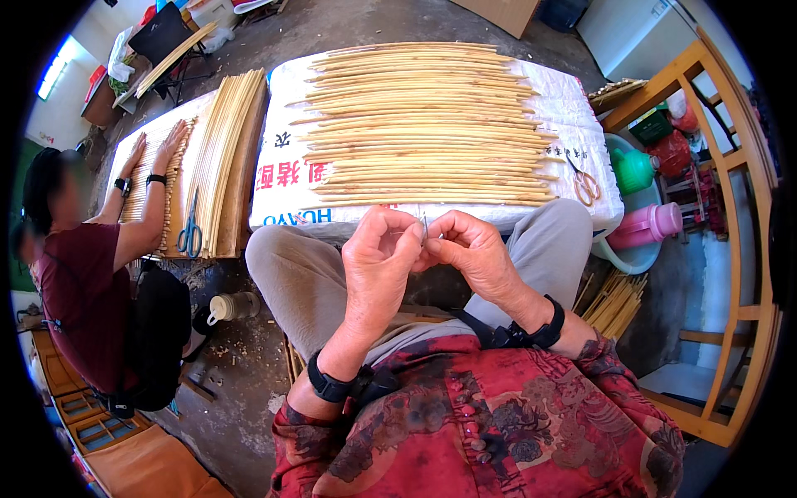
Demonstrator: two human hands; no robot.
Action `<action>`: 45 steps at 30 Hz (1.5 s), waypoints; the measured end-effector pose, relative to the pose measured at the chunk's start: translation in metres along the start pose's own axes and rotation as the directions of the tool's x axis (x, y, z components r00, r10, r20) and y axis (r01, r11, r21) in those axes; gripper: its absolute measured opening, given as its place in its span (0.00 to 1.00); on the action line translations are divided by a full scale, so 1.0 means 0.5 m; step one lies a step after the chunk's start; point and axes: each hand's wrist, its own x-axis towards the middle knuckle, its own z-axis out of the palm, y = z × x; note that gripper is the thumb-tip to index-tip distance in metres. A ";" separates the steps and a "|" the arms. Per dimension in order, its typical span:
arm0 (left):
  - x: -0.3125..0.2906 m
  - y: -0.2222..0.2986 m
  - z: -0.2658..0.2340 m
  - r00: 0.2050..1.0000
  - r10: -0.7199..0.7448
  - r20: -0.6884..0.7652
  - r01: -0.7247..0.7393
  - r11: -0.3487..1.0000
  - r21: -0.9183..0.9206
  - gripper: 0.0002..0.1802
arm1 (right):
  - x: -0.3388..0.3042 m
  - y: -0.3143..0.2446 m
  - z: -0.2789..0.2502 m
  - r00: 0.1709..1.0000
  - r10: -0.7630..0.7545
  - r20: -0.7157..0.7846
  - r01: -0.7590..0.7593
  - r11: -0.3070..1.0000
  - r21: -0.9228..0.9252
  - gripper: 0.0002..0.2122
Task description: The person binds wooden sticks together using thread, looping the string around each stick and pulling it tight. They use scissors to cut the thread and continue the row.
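Observation:
In front of my lap both hands meet with their fingertips almost touching. My left hand (384, 247) is closed in a pinch on a thin grey needle (425, 224) that stands nearly upright. Beside it my right hand (475, 256) is closed too, thumb against forefinger; whatever lies between them is too small to make out. Just beyond my hands, a wide row of pale peeled stalks (423, 124) lies side by side on a table covered with a white woven sack (286, 187). Scissors with orange-brown handles (586, 187) rest at the row's right end.
At left, a co-worker (91, 274) presses both hands on stalks at another table, near blue-handled scissors (191, 232). A light-blue basin (635, 257) holds pink (652, 224) and green (633, 170) containers. A wooden frame (730, 249) stands far right; a beige jug (234, 307) sits on the floor.

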 end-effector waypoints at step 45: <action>-0.004 -0.001 -0.002 0.998 0.070 0.010 -0.071 0.994 0.083 0.04 | -0.003 0.006 -0.005 1.000 -0.007 0.005 0.007 1.000 0.020 0.06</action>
